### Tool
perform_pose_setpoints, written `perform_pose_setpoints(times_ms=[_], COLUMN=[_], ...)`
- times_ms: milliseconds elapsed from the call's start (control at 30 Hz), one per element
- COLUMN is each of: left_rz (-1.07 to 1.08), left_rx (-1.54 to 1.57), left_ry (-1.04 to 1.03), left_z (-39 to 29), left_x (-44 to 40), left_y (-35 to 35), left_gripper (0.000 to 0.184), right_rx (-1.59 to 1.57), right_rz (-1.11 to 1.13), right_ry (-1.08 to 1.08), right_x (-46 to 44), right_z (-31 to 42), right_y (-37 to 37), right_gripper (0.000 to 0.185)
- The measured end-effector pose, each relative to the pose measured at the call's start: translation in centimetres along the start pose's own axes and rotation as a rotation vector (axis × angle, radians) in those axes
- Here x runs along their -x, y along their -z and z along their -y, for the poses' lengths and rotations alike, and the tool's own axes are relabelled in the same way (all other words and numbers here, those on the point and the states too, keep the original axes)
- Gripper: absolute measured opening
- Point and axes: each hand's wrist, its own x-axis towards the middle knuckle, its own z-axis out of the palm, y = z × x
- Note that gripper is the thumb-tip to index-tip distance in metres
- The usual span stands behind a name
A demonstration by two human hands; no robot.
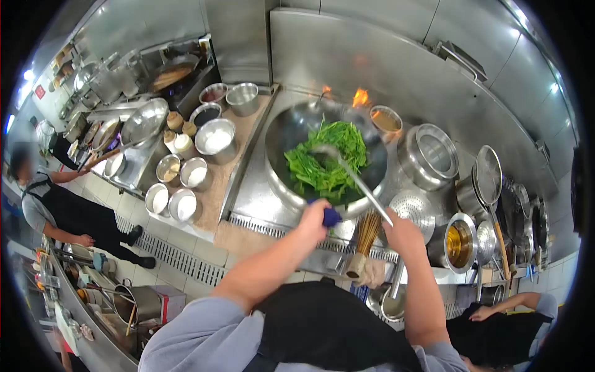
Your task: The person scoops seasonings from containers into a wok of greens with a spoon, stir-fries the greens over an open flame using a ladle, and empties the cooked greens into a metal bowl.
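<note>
Leafy greens lie heaped in a large dark wok on the stove. My left hand is closed round a blue cloth at the wok's near rim. In my right hand is the long metal handle of a ladle, its bowl down among the greens. Flames rise behind the wok's far edge. Below the wok, between my hands, a bamboo wok brush rests on the stove front.
Seasoning bowls and squeeze bottles stand on the left. To the right are a steel pot, a perforated ladle and a pot of oil. One person holds a pan at the left; another stands lower right.
</note>
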Motion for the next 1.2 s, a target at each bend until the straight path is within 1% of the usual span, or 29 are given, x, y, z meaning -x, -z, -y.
perform_pose_setpoints(times_ms=[33,67,100,133,167,200,233,267,300,333,367,400,433,467,500,567,633,667,700,733,767,833,900,933,967,1033,1100,1167,1200], left_rz=[0.057,0.072,0.079,0.066,0.007,0.059,-0.044,0.033,-0.01,-0.011,0.042,-0.031,-0.058,-0.033,-0.211,-0.045,0.04,-0.071,0.006,0.033,0.032,0.083,0.138,0.123,0.112,-0.085,-0.137,-0.093,-0.031], left_rx=[0.061,0.008,-0.039,0.022,0.053,0.068,0.129,0.109,0.024,0.009,0.013,-0.052,-0.104,-0.244,-0.43,-0.182,-0.114,-0.009,0.038,0.127,0.121,0.05,0.113,0.051,-0.01,-0.291,-0.451,-0.357,-0.267], left_ry=[-0.003,0.053,0.113,0.142,0.162,0.131,0.09,0.081,0.038,-0.017,-0.109,-0.17,-0.079,-0.002,0.066,0.111,0.029,0.108,0.097,0.109,0.108,0.123,0.066,-0.028,-0.124,-0.059,0.152,0.257,0.184], left_z=[0.4,-0.5,-1.2,-1.1,-1.5,-1.2,-2.6,-1.8,-1.2,-0.1,0.6,1.9,2.1,2.8,2.1,3.3,2.3,-0.3,-1.2,-1.3,-2.3,-3.7,-1.8,-0.6,0.8,2.8,2.9,1.3,0.9], left_x=[4.9,9.7,13.1,13.8,13.8,11.6,11.5,7.4,5.9,4.7,5.8,6.0,8.0,7.8,9.9,9.4,9.0,10.9,12.5,12.1,12.6,13.0,8.6,7.4,6.8,7.4,11.4,15.2,15.0], left_y=[-0.1,-0.8,-1.4,-1.9,-2.7,-2.8,-4.9,-3.5,-2.2,-0.4,1.2,2.7,3.8,5.4,4.4,4.5,2.4,-1.0,-2.2,-3.2,-3.7,-4.7,-2.1,-0.1,1.9,5.1,5.4,3.0,1.6], left_gripper=[0.019,0.017,0.015,0.012,0.012,0.014,0.015,0.015,0.015,0.015,0.017,0.018,0.017,0.013,0.01,0.011,0.012,0.015,0.018,0.021,0.021,0.019,0.019,0.019,0.018,0.018,0.017,0.016,0.014], right_rx=[-0.08,-0.161,-0.22,-0.205,-0.189,-0.154,-0.123,-0.133,-0.024,0.079,0.092,0.105,0.09,0.077,0.072,-0.066,-0.158,-0.212,-0.276,-0.363,-0.368,-0.213,-0.024,0.046,0.098,0.149,0.175,0.149,0.133], right_rz=[0.002,0.011,0.069,0.103,0.155,0.114,0.071,0.087,0.021,-0.063,-0.119,-0.177,-0.241,-0.307,-0.32,-0.2,-0.022,0.002,0.018,0.091,0.089,0.046,0.001,-0.032,-0.061,-0.115,-0.066,0.038,0.039], right_ry=[0.114,0.228,0.259,0.242,0.229,0.204,0.204,0.278,0.173,0.067,0.079,0.067,0.102,0.128,0.139,0.209,0.204,0.306,0.396,0.302,0.301,0.312,0.205,0.146,0.157,0.175,0.203,0.22,0.238], right_x=[1.2,2.2,3.0,3.0,3.0,2.5,1.7,0.8,0.3,-0.3,-0.8,-0.7,-0.1,0.6,1.3,3.2,5.8,6.5,6.7,6.8,6.3,4.9,3.7,3.9,4.3,5.4,7.2,7.7,7.3], right_z=[-1.6,-3.2,-4.5,-5.3,-5.7,-5.4,-4.2,-2.7,-1.1,0.2,0.8,0.7,0.8,0.5,-0.2,-1.8,-3.0,-5.2,-7.5,-7.6,-7.4,-6.7,-3.5,-1.7,-0.4,0.3,-0.1,-1.3,-2.0], right_y=[0.2,0.7,2.0,3.1,3.8,4.0,3.7,3.0,2.2,1.3,0.0,-1.4,-1.8,-1.5,-0.9,1.5,5.6,6.6,7.0,7.4,7.0,5.5,3.5,2.5,1.5,0.3,2.3,4.8,5.1], right_gripper=[0.043,0.042,0.044,0.045,0.046,0.047,0.047,0.047,0.048,0.049,0.052,0.055,0.058,0.061,0.061,0.069,0.07,0.068,0.066,0.063,0.063,0.061,0.059,0.06,0.06,0.063,0.062,0.062,0.061])
